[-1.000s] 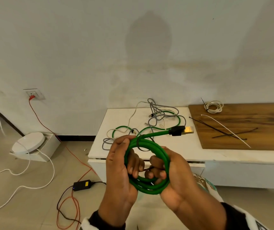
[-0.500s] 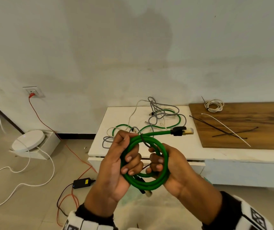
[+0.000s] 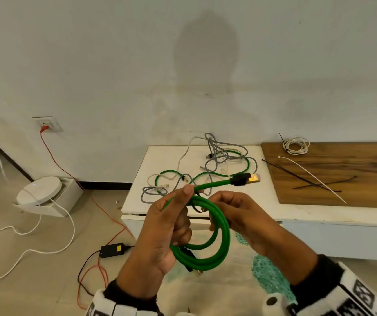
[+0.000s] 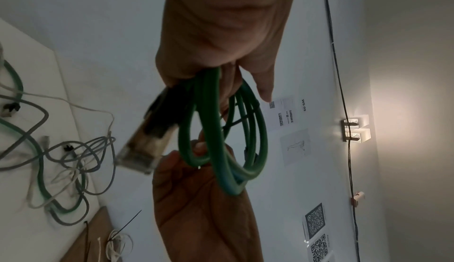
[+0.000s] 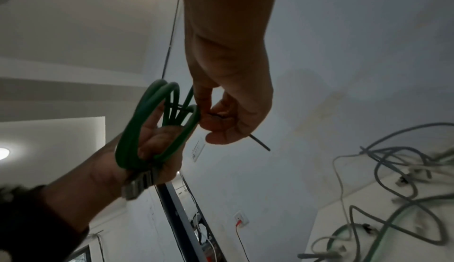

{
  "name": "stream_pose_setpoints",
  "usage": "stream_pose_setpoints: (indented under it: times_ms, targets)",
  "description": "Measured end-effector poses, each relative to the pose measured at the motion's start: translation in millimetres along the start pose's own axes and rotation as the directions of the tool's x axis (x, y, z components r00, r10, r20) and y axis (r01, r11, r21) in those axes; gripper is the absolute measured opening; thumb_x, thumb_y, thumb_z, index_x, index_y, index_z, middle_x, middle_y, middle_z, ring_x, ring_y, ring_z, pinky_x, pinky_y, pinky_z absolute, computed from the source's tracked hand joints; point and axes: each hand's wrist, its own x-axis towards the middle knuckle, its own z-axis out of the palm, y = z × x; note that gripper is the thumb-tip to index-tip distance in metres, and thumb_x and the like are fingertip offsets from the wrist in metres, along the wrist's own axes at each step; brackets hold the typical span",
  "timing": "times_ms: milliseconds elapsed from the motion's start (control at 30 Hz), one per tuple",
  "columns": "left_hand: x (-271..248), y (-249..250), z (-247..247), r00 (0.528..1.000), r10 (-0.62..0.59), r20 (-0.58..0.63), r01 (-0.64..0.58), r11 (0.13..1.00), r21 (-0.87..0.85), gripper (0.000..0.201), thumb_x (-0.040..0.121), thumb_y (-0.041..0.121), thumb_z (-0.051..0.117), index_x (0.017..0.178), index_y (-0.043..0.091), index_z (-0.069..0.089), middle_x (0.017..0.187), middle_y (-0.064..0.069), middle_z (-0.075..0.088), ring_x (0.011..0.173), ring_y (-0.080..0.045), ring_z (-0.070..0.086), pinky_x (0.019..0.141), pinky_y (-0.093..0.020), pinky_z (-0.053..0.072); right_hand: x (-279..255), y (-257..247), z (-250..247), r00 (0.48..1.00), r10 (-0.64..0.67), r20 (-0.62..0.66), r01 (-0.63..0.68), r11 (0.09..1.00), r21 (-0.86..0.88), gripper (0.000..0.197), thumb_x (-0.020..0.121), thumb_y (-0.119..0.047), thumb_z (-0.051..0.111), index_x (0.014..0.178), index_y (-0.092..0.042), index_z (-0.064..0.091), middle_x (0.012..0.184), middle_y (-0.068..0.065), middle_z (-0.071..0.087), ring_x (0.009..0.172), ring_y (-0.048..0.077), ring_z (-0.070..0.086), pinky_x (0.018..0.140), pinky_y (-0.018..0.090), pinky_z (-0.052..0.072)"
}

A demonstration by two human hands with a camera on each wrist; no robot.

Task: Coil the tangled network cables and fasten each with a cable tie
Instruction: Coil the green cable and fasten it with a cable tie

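Observation:
My left hand [image 3: 167, 224] grips the left side of a coiled green network cable [image 3: 221, 236], held in the air in front of the white table. The cable's black and gold plug [image 3: 245, 179] sticks out to the upper right. At the coil's top, my right hand [image 3: 235, 208] pinches a thin black cable tie [image 5: 260, 144] that runs around the strands. The right wrist view shows the tie's free end poking out past the thumb. The coil [image 4: 221, 140] and its second plug [image 4: 145, 144] hang below my left palm in the left wrist view.
A tangle of grey, white and green cables [image 3: 205, 169] lies on the white table [image 3: 160, 156]. On the wooden board [image 3: 354, 165] to the right lie loose black ties [image 3: 308, 181], a white tie [image 3: 313, 176] and a tied white coil [image 3: 295, 145]. A power adapter [image 3: 112, 249] and wires lie on the floor.
Both hands rose slightly with the coil. My right hand let go of the coil's right side and now pinches the tie at its top. My left hand holds the left side.

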Motion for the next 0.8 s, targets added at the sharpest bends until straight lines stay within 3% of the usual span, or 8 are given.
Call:
stream_pose_setpoints:
  times_ms: [133,267,433,533,633,733,800]
  targets:
    - [0,0,-1,1.0,-0.021,0.008,0.021,1.0,0.002,0.039,0.058,0.033,0.073,0.085,0.005,0.072,0.036,0.006,0.024,0.029,-0.005,0.016,0.039,-0.016,0.011,2,4,0,0.985,-0.17,-0.021,0.17,0.985,-0.01,0.015,0.074,-0.022,0.06,0.078,-0.012,0.071,0.069,-0.002,0.068,0.064,0.008,0.061,0.064,0.021,0.051]
    - [-1,-2,1,1.0,-0.017,0.014,0.018,0.999,-0.034,0.029,0.058,0.032,0.073,0.075,0.009,0.067,0.035,0.007,0.026,0.027,-0.004,0.018,0.035,-0.014,0.015,8,10,5,0.967,-0.245,-0.072,0.246,0.969,-0.001,0.016,0.069,-0.029,0.062,0.071,-0.021,0.076,0.074,0.0,0.071,0.07,0.013,0.061,0.067,0.022,0.051]
    - [0,1,1,1.0,-0.013,0.022,0.012,0.999,0.041,0.03,0.059,0.034,0.072,0.078,0.011,0.072,0.037,0.006,0.025,0.029,-0.005,0.016,0.037,-0.014,0.014,10,11,4,0.959,-0.267,-0.097,0.261,0.963,-0.065,0.023,0.07,-0.03,0.061,0.074,-0.011,0.072,0.07,0.004,0.07,0.069,0.015,0.063,0.068,0.021,0.052]
    - [-1,0,1,0.998,-0.035,0.06,0.026,0.99,0.138,0.024,0.062,0.034,0.07,0.078,0.016,0.075,0.038,0.006,0.025,0.032,-0.006,0.016,0.036,-0.015,0.016,9,13,2,0.934,-0.29,-0.21,0.265,0.954,-0.138,0.042,0.063,-0.04,0.066,0.069,0.002,0.065,0.067,0.023,0.063,0.063,0.023,0.058,0.064,0.03,0.05]
    - [-2,-3,2,0.995,-0.055,0.08,0.046,0.992,0.12,0.018,0.062,0.034,0.07,0.071,0.018,0.074,0.039,0.006,0.025,0.032,-0.005,0.017,0.037,-0.016,0.016,8,14,4,0.912,-0.326,-0.249,0.271,0.935,-0.231,0.069,0.057,-0.055,0.066,0.07,0.013,0.06,0.064,0.034,0.053,0.055,0.029,0.048,0.059,0.038,0.046]
    - [-2,-5,3,0.995,-0.054,0.083,0.048,0.996,0.07,0.022,0.061,0.033,0.07,0.076,0.016,0.074,0.038,0.006,0.026,0.031,-0.005,0.017,0.037,-0.016,0.015,8,15,7,0.932,-0.275,-0.236,0.213,0.942,-0.258,0.072,0.052,-0.065,0.058,0.077,0.001,0.07,0.072,0.032,0.062,0.064,0.045,0.054,0.064,0.045,0.048]
    - [-2,-6,3,0.996,-0.051,0.073,0.047,0.997,0.058,0.027,0.06,0.033,0.07,0.08,0.014,0.074,0.038,0.006,0.026,0.032,-0.004,0.017,0.038,-0.015,0.015,7,15,7,0.952,-0.225,-0.208,0.16,0.944,-0.289,0.081,0.049,-0.069,0.053,0.072,0.008,0.066,0.06,0.024,0.056,0.053,0.037,0.044,0.058,0.036,0.041]
